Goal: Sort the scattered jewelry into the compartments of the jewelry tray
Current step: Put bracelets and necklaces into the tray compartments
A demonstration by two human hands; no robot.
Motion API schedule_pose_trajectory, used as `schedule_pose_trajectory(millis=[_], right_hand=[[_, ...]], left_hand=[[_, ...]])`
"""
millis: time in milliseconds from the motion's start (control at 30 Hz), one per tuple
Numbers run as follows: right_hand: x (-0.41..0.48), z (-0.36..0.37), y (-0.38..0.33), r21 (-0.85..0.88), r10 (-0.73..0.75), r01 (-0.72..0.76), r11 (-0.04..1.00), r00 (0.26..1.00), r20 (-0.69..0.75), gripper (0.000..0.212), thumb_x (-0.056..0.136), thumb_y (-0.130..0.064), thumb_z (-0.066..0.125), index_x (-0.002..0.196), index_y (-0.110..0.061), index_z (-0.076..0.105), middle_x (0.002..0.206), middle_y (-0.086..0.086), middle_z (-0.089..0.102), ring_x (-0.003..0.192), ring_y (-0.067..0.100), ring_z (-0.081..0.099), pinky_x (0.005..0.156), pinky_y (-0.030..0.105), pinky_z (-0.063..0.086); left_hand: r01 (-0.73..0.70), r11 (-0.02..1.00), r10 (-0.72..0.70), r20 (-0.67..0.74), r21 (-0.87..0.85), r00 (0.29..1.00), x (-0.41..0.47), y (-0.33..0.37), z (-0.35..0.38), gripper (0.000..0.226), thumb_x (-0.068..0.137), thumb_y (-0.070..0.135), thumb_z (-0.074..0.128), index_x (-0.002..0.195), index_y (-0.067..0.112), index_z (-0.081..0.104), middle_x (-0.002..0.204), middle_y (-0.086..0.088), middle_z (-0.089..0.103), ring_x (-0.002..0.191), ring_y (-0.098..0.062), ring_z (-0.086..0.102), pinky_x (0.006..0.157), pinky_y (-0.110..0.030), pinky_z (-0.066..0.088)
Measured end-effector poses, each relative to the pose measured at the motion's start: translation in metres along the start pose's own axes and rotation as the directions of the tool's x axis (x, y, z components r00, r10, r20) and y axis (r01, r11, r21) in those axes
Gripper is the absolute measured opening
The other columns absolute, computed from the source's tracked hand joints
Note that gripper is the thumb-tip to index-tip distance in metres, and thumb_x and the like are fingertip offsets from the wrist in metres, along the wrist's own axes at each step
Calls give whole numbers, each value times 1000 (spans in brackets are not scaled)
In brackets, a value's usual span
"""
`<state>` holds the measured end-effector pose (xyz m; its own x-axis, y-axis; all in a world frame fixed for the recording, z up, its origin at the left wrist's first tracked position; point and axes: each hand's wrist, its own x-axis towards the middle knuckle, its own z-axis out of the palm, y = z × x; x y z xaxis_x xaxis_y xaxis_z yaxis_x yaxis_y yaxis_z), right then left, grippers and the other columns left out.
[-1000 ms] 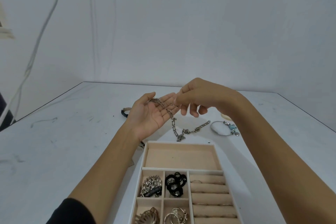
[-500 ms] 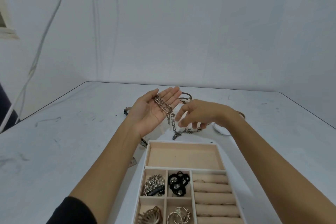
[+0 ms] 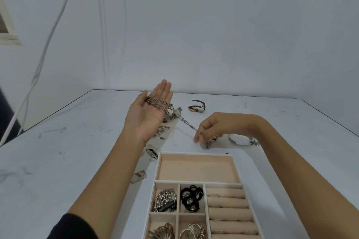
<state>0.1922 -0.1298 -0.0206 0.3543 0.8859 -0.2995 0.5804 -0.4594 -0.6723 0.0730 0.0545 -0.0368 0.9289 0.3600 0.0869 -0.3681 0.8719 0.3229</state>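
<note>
My right grip point(image 3: 210, 131) pinched the chain point(image 3: 186, 121) end. My left grip point(image 3: 153, 108), flat open up-left of it, carried the coils. I judged feeding slack slowly best, to avoid tangles.

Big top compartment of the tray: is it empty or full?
Empty. The big compartment shows only its bare beige floor.

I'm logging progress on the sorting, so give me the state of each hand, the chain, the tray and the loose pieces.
Left hand: palm up, fingers straight, chain draped across.
Right hand: fingers pinch the chain's lower end.
Chain: strung between both hands.
Jewelry tray: large compartment empty, four small ones filled.
Bangle: loose outside the tray.
Strap bracelet: loose outside the tray.
</note>
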Motion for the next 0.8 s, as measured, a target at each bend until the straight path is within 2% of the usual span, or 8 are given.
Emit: schedule_pose_trajectory(millis=[100,233,300,367,467,600,733,800], right_hand=[[-12,-8,0,-2,-22,22,1000,998,63,9,82,-18,59,80,-10,61,99,-2,74,83,4,58,82,33,34],[-22,-16,2,16,-28,27,999,999,37,8,86,-16,63,80,-10,63,74,7,70,77,14,59,98,35,41],[-24,-18,1,54,-36,36,998,999,2,12,87,-14,65,85,-2,66,68,10,57,65,18,55,85,29,44],[-25,-18,-5,93,-59,62,994,998,-26,17,86,-13,67,88,4,65,71,10,47,56,14,45,71,24,42],[-26,-15,-17,87,-90,95,992,994,-66,21,85,-13,68,89,6,63,66,7,41,54,12,37,56,20,36],[-28,-11,-36,48,-128,135,990,984,-127,20,83,-16,69,89,3,65,68,9,44,60,17,34,54,23,29],[-26,-8,-52,-51,-126,118,992,975,-184,16,82,-13,67,83,2,64,56,-2,43,52,12,33,50,22,27],[-25,-6,-59,-109,-133,110,988,966,-224,14,82,-12,63,80,2,62,56,-2,42,51,9,34,49,19,28]], left_hand=[[-71,996,70,-15,-57,997,1,6,-1,42,103,18,31,128,-10,50,117,-20,66,113,-33,60,100,-43,44],[-92,995,91,-35,-33,995,1,8,-3,41,103,18,31,128,-9,50,116,-19,67,113,-33,61,98,-42,45],[-75,997,75,-45,7,996,1,5,-3,40,103,18,33,128,-8,51,116,-20,67,112,-33,61,101,-42,44],[-54,996,58,-55,65,997,1,2,-2,40,102,20,36,128,-7,51,117,-19,67,112,-33,61,103,-43,43],[-7,989,15,-53,151,998,0,0,-2,45,100,28,40,130,-4,50,123,-18,64,118,-31,58,109,-42,38],[104,954,-93,-54,281,994,-1,-6,0,57,99,40,38,133,-5,48,129,-20,60,121,-32,56,108,-43,38],[240,868,-228,-80,434,970,-4,-19,4,69,99,51,31,134,-7,46,132,-23,57,121,-32,56,105,-42,41],[289,811,-280,-97,508,955,-6,-26,5,74,99,55,27,132,-8,48,132,-25,56,117,-32,58,104,-42,42]])
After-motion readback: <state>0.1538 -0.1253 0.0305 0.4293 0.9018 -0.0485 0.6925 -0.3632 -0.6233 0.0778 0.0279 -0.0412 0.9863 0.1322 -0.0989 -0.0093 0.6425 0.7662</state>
